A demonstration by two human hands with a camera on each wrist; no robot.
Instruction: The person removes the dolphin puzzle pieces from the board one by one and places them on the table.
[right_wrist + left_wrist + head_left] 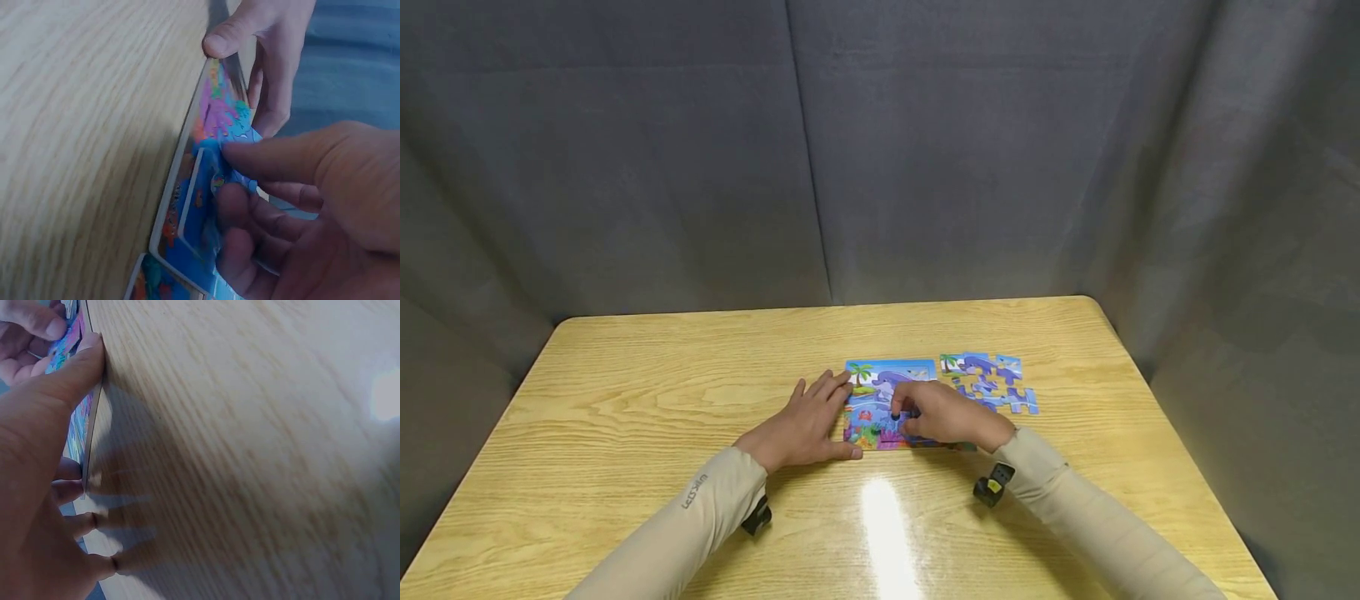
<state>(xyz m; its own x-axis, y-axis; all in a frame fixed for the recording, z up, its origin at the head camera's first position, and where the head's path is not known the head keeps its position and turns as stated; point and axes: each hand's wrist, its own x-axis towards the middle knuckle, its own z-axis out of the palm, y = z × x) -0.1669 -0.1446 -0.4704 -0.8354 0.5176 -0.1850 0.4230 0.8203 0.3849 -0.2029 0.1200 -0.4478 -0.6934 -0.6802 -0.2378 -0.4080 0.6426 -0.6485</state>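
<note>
A dolphin jigsaw puzzle board [860, 402] with a palm tree, a crab and coral lies flat on the table. My left hand [805, 421] rests at its left side, fingers spread along the edge and thumb at the lower left corner. Over the lower middle of the board is my right hand [943, 411], its fingers curled. In the right wrist view, thumb and fingers pinch a small blue puzzle piece [252, 185], mostly hidden by the fingers. The board's recessed frame [190, 194] shows beside them. My left thumb [217, 45] touches the board's far corner.
Right of the board lies a group of dolphin puzzle pieces [988, 383], some joined and some with gaps between them. The wooden table [662, 375] reflects light near its front. A grey curtain [700, 167] hangs behind and at both sides.
</note>
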